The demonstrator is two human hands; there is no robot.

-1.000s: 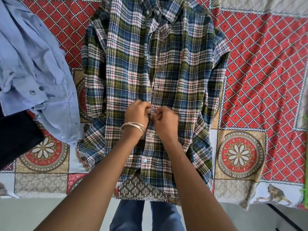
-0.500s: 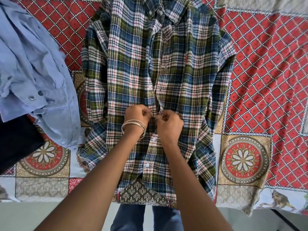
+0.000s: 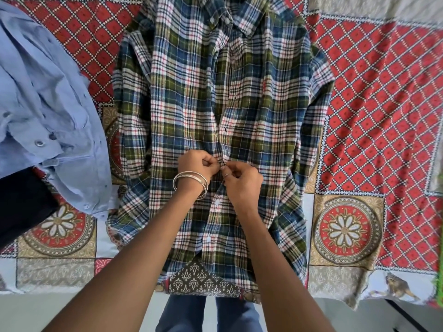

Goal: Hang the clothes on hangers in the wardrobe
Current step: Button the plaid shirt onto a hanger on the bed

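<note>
A green, blue and white plaid shirt (image 3: 191, 97) lies flat, front up, collar away from me, on a red patterned bedsheet (image 3: 383, 104). Both hands meet at the shirt's button placket, a little below its middle. My left hand (image 3: 197, 164), with bangles on the wrist, pinches the left edge of the placket. My right hand (image 3: 242, 179), a ring on one finger, pinches the right edge against it. Two fastened white buttons show below the hands; the placket above them gapes open. No hanger or wardrobe is in view.
A light blue shirt (image 3: 43, 111) lies crumpled at the left on the sheet, with a dark garment (image 3: 21, 202) under its lower edge. The bed's near edge runs along the bottom, where my blue trouser legs (image 3: 208, 315) stand on a pale floor.
Both hands have shifted slightly up the placket, away from me, and stay pinched on the shirt's front edges. The shirt itself lies as before.
</note>
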